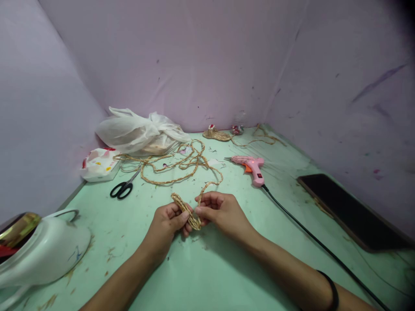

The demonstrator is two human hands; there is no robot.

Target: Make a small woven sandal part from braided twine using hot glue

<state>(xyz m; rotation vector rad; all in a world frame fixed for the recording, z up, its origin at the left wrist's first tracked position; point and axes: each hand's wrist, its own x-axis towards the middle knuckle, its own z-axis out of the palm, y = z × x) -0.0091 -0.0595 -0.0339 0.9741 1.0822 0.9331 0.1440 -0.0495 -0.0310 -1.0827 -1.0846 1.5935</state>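
Note:
My left hand (173, 219) pinches a small flat coil of braided straw rope (183, 206), tilted on its edge above the table. Close beside it, my right hand (222, 210) grips the rope strand that leads off the coil, thumb and fingers pressed together. From there the loose rope (168, 181) runs away from me and lies in tangled loops on the green table (155, 268). Part of the coil is hidden behind my left thumb and fingers.
Black-handled scissors (122, 190) lie left, near a white packet (100, 165) and a plastic bag (139, 131). A pink glue gun (249, 164) with a cord rests right, beside a dark tablet (353, 211). A small straw sole (216, 136) sits at the back, a white container (55, 246) front left.

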